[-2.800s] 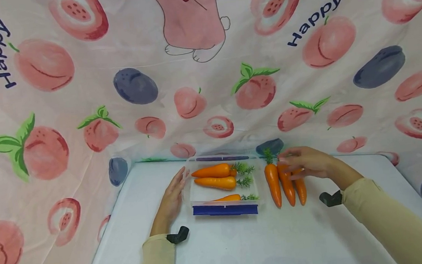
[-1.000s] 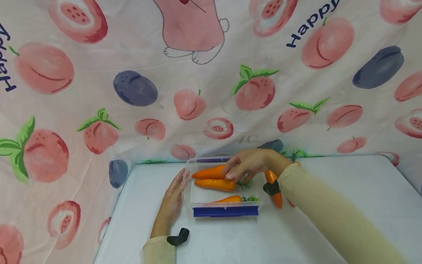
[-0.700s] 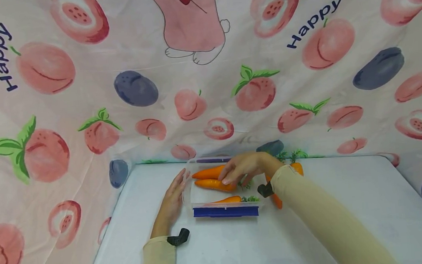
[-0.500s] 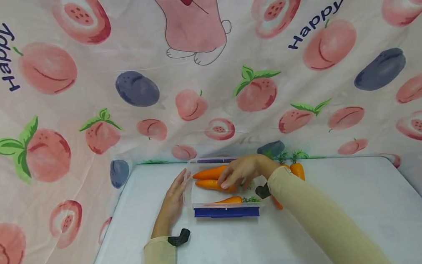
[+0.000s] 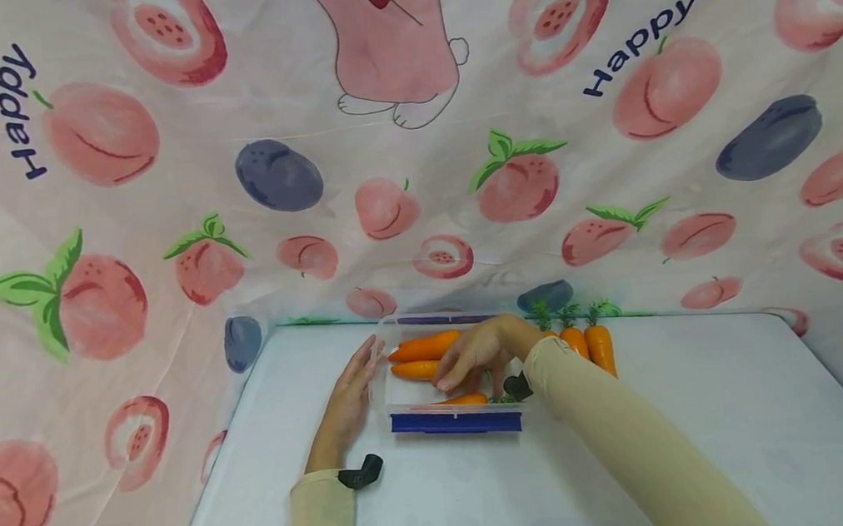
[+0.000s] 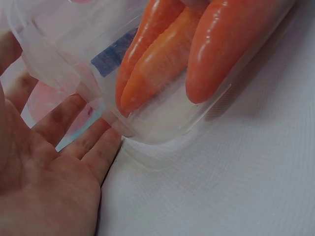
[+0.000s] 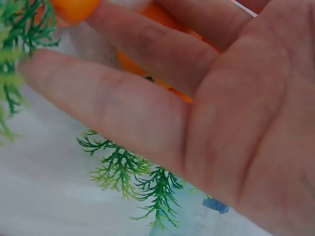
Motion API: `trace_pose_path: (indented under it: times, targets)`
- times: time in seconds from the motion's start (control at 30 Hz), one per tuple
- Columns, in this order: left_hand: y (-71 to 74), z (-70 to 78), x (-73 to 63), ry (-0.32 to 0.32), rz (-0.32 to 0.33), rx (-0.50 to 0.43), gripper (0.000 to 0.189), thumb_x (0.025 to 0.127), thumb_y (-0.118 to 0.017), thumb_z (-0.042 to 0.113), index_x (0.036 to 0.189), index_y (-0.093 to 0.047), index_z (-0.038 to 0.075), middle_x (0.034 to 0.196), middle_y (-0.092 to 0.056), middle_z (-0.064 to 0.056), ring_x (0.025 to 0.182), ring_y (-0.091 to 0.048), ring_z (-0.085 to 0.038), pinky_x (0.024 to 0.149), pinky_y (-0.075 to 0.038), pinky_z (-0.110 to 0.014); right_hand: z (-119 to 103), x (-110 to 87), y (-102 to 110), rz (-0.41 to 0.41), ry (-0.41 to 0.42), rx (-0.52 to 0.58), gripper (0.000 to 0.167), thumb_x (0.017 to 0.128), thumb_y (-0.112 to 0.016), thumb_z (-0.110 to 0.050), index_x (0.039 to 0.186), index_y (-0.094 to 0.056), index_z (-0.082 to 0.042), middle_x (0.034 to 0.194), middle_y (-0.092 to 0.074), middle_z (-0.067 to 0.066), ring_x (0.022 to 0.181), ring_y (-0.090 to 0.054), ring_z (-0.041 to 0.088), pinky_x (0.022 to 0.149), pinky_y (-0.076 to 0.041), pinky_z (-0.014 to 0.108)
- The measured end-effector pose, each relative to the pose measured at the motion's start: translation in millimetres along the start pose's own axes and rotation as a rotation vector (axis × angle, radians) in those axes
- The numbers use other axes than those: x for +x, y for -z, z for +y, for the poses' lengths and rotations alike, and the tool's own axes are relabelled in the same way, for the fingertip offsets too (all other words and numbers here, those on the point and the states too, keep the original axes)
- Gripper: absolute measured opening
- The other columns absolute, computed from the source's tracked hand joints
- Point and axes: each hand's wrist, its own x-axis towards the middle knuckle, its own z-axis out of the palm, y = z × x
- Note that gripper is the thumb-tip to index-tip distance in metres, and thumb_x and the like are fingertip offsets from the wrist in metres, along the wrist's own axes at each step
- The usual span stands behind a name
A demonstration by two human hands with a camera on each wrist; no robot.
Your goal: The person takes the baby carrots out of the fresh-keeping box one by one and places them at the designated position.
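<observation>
Head view: glossy orange carrots (image 5: 423,347); left hand (image 5: 348,395) uncurled, right hand (image 5: 485,352) grip unclear.

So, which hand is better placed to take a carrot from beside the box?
Probably the right hand: it is nearer the three carrots outside. The left hand is at the opposite end, with the box between it and them.

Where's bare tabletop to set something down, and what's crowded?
Bare: table between left sleeve and right sleeve, in front of the box; also right of the loose carrots. Crowded: inside the box, where the right hand sits among other carrots.
</observation>
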Motion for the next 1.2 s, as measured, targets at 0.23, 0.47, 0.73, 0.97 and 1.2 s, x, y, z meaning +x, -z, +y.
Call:
trace_pose_path:
  times: [0.23,0.47,0.73,0.97,1.2]
  targets:
    - [0.1,0.1,1.2,0.0,-0.002,0.004,0.054,0.108,-0.049,0.033,0.16,-0.035,0.024,0.167,-0.033,-0.004,0.157,-0.023,-0.025,0.131,-0.005,-0.049,3.1,1.9,1.0,-0.019,-0.013,-0.025,0.055,0.093,-0.072,-0.046,0.14,-0.062,-0.019,0.142,-0.06,0.003,0.133,-0.054,0.03,0.095,-0.052,0.069]
    - [-1.2,0.9,1.2,-0.002,-0.001,0.013,0.054,0.108,-0.049,0.034,0.159,-0.036,0.024,0.167,-0.033,-0.003,0.156,-0.025,-0.026,0.131,-0.01,-0.048,5.4,2.5,1.3,-0.023,-0.013,-0.076,0.044,0.093,-0.071,-0.047,0.128,-0.07,-0.022,0.138,-0.061,0.002,0.131,-0.055,0.029,0.097,-0.052,0.066]
    - [-0.9,0.2,1.4,-0.003,-0.005,0.025,0.053,0.108,-0.049,0.034,0.159,-0.037,0.025,0.166,-0.034,-0.003,0.156,-0.026,-0.028,0.13,-0.01,-0.05,4.1,2.1,2.0,-0.02,-0.059,-0.103,0.044,0.091,-0.072,-0.049,0.126,-0.07,-0.024,0.128,-0.061,0.005,0.113,-0.061,0.028,0.091,-0.056,0.048]
    - [-0.5,0.0,1.8,0.012,0.007,0.036,0.053,0.107,-0.05,0.037,0.158,-0.038,0.029,0.166,-0.035,-0.001,0.156,-0.027,-0.026,0.131,-0.006,-0.05,2.8,1.2,2.4,-0.037,-0.07,-0.067,0.049,0.09,-0.074,-0.049,0.131,-0.068,-0.024,0.14,-0.057,0.006,0.123,-0.057,0.03,0.098,-0.054,0.053]
    - [-0.7,1.8,-0.7,0.029,0.025,0.042,0.051,0.108,-0.049,0.036,0.157,-0.04,0.03,0.165,-0.037,0.0,0.155,-0.028,-0.025,0.131,-0.008,-0.048,4.5,-1.1,3.9,-0.069,-0.046,-0.099,0.047,0.092,-0.072,-0.049,0.134,-0.067,-0.028,0.142,-0.056,0.003,0.124,-0.056,0.029,0.087,-0.054,0.04]
